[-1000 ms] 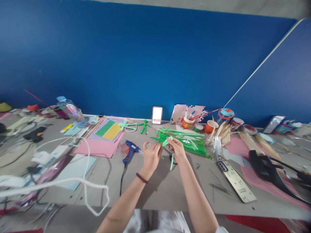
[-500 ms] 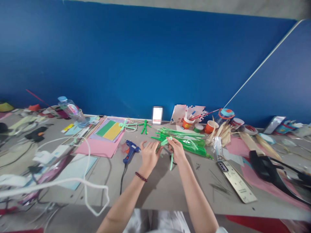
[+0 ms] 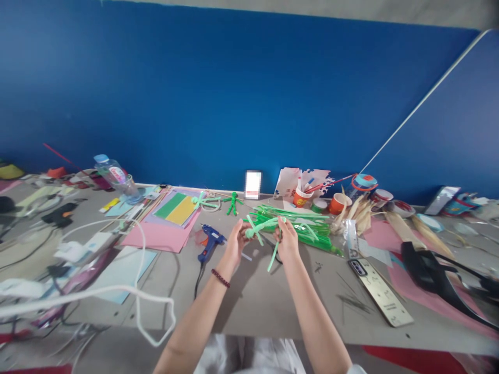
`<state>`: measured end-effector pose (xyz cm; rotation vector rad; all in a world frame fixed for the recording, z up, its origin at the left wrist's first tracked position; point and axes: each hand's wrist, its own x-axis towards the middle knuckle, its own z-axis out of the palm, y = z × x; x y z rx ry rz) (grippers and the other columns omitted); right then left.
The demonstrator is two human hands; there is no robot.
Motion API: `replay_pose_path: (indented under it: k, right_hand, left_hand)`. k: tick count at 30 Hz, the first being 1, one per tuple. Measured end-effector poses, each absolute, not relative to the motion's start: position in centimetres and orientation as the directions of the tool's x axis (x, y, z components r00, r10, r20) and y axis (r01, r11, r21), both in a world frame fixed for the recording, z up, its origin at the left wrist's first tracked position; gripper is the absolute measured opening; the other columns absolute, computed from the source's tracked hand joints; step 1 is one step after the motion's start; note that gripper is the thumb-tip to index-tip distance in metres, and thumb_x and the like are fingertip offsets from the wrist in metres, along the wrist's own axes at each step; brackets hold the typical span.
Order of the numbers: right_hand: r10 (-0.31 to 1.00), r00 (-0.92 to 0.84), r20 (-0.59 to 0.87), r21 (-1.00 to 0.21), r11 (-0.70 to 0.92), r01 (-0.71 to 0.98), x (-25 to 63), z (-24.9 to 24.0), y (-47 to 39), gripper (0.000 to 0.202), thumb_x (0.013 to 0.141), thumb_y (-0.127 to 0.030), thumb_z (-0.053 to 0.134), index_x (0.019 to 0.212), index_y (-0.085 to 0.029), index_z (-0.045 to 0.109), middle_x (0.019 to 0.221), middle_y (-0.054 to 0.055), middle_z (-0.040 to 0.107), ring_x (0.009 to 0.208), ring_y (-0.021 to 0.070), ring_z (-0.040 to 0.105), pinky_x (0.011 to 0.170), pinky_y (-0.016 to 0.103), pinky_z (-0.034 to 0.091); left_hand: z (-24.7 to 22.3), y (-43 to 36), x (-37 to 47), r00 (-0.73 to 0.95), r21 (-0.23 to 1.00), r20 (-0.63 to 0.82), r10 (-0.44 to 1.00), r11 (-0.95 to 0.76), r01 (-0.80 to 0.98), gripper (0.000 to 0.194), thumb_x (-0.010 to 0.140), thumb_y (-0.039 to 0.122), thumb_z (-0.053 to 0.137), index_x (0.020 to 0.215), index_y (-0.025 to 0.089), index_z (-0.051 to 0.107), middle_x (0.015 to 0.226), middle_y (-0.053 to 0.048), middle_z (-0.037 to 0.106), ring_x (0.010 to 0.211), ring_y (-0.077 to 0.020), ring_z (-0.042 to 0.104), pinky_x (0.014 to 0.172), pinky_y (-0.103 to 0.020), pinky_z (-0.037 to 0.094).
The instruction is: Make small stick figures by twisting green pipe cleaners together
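Between my hands is a light green pipe cleaner figure with a knotted end and several bent limbs. My left hand pinches the knotted end. My right hand grips a long strand on the other side, and its loose tail hangs below the fingers. Behind my right hand lies a bundle of green pipe cleaners on clear plastic. A darker green pipe cleaner figure stands further back, and a pale green one lies to its left by the coloured sheets.
A blue glue gun lies left of my left hand, its cord running to the front. Pink paper, a bottle and white cables are at left. A patterned phone, orange cup and pen cup are at right.
My hands have moved apart, and more of the light green figure now shows between them. My left hand has shifted slightly left, its fingers now closed on the knotted end.
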<state>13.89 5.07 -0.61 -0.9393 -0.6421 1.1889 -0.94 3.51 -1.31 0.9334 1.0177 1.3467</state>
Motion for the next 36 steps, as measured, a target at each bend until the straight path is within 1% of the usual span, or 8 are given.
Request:
replay_pose_path:
  k: [8, 13, 18, 23, 27, 29, 32, 36]
  right_hand:
    - [0.952, 0.303, -0.04, -0.851, 0.126, -0.509, 13.5, -0.2, 4.8, 0.032, 0.06, -0.043, 0.076, 0.073, -0.021, 0.057, 0.057, -0.007, 0.042, 0.046, 0.0064, 0.036, 0.039, 0.021, 0.025]
    - [0.966, 0.256, -0.041, -0.885, 0.084, -0.459, 13.0, -0.7, 4.8, 0.031, 0.058, -0.039, 0.077, 0.073, -0.019, 0.059, 0.059, -0.006, 0.048, 0.046, 0.0061, 0.038, 0.04, 0.02, 0.025]
    - [0.991, 0.129, -0.032, -0.94, 0.014, -0.342, 12.5, -1.3, 4.6, 0.032, 0.056, -0.039, 0.077, 0.072, -0.018, 0.06, 0.063, -0.003, 0.057, 0.048, 0.007, 0.042, 0.042, 0.02, 0.025]
    - [0.991, 0.123, 0.045, -0.955, 0.079, -0.285, 11.4, -1.7, 4.2, 0.027, 0.06, -0.037, 0.074, 0.069, -0.018, 0.058, 0.076, 0.001, 0.064, 0.057, 0.0096, 0.05, 0.052, 0.022, 0.037]
    - [0.981, 0.165, 0.099, -0.958, 0.139, -0.251, 10.3, -2.4, 3.6, 0.027, 0.063, -0.039, 0.072, 0.069, -0.019, 0.055, 0.077, 0.002, 0.064, 0.067, 0.0138, 0.055, 0.062, 0.025, 0.042]
    - [0.978, 0.166, 0.128, -0.964, 0.162, -0.211, 9.8, -2.9, 3.4, 0.026, 0.066, -0.039, 0.07, 0.07, -0.018, 0.054, 0.076, 0.002, 0.062, 0.069, 0.0144, 0.056, 0.064, 0.026, 0.043]
    - [0.976, 0.14, 0.164, -0.974, 0.183, -0.134, 9.2, -3.4, 3.0, 0.024, 0.069, -0.038, 0.067, 0.072, -0.018, 0.054, 0.076, 0.003, 0.061, 0.069, 0.0141, 0.055, 0.064, 0.025, 0.042]
    - [0.977, 0.097, 0.187, -0.982, 0.19, -0.022, 9.0, -3.5, 2.9, 0.021, 0.072, -0.037, 0.064, 0.075, -0.018, 0.055, 0.075, 0.001, 0.059, 0.062, 0.0115, 0.05, 0.058, 0.023, 0.039]
  left_hand:
    - [-1.4, 3.2, -0.4, 0.11, 0.932, 0.019, 0.994, 0.022, -0.362, 0.03, 0.073, 0.049, 0.061, 0.084, 0.02, 0.061, 0.089, -0.006, 0.069, 0.084, -0.0195, 0.065, 0.076, -0.035, 0.052]
    - [-1.4, 3.5, -0.8, -0.029, 0.831, -0.061, 0.998, 0.035, -0.556, 0.026, 0.062, 0.035, 0.075, 0.075, 0.019, 0.061, 0.084, -0.002, 0.069, 0.086, -0.0178, 0.065, 0.081, -0.033, 0.049]
    - [-1.6, 4.0, -1.3, -0.083, 0.649, -0.175, 0.981, 0.052, -0.759, 0.025, 0.065, 0.034, 0.075, 0.079, 0.018, 0.062, 0.082, -0.001, 0.068, 0.082, -0.0136, 0.064, 0.076, -0.025, 0.046]
    - [-1.4, 3.8, -1.0, -0.101, 0.573, -0.145, 0.984, 0.0, -0.819, 0.019, 0.066, 0.026, 0.075, 0.078, 0.016, 0.064, 0.076, 0.0, 0.067, 0.076, -0.0111, 0.063, 0.078, -0.024, 0.045]
    - [-1.0, 3.5, -0.7, -0.111, 0.513, -0.174, 0.978, -0.006, -0.858, 0.028, 0.068, 0.023, 0.074, 0.094, 0.017, 0.066, 0.091, -0.003, 0.068, 0.087, -0.0117, 0.063, 0.082, -0.023, 0.045]
    - [-0.9, 3.5, -0.7, -0.086, 0.515, -0.182, 0.98, 0.02, -0.857, 0.031, 0.068, 0.024, 0.074, 0.097, 0.016, 0.066, 0.093, -0.003, 0.068, 0.086, -0.0118, 0.063, 0.08, -0.022, 0.046]
    - [-1.2, 3.8, -0.9, -0.038, 0.568, -0.167, 0.985, 0.065, -0.82, 0.03, 0.066, 0.026, 0.076, 0.092, 0.016, 0.066, 0.079, 0.0, 0.066, 0.07, -0.0095, 0.061, 0.068, -0.022, 0.046]
    - [-1.6, 4.2, -1.4, -0.087, 0.626, -0.21, 0.974, 0.065, -0.777, 0.033, 0.06, 0.03, 0.079, 0.086, 0.015, 0.068, 0.068, 0.002, 0.062, 0.056, -0.0059, 0.055, 0.055, -0.019, 0.042]
